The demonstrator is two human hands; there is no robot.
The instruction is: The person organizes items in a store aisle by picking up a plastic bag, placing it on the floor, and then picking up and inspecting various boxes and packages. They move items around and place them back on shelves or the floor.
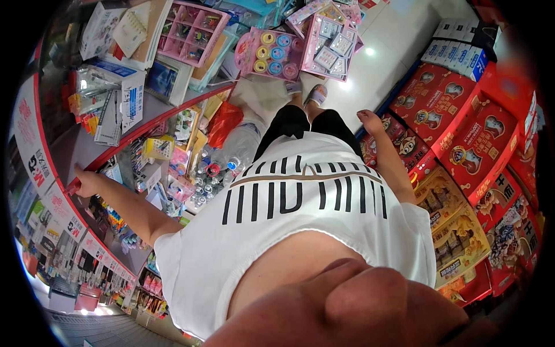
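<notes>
My left hand (88, 183) is at the red-edged shelf (65, 162), its fingers at the red edging strip. Whether they grip the strip or only rest against it is not clear. Above that hand, on the same shelf, stand an opened white carton (134, 102) and a narrow pen box (108, 123). My right hand (370, 122) hangs at my side with loosely curled fingers and holds nothing. Stacked red gift boxes (433, 104) are nearest to it.
Pink trays hold small trinkets (193, 30), round tubs (274, 54) and small packets (329, 47). Beneath the shelf are clear plastic bottles (208, 182) and a red plastic bag (225, 123). Yellow snack boxes (459, 234) stand right. A tiled floor (386, 39) runs between both sides.
</notes>
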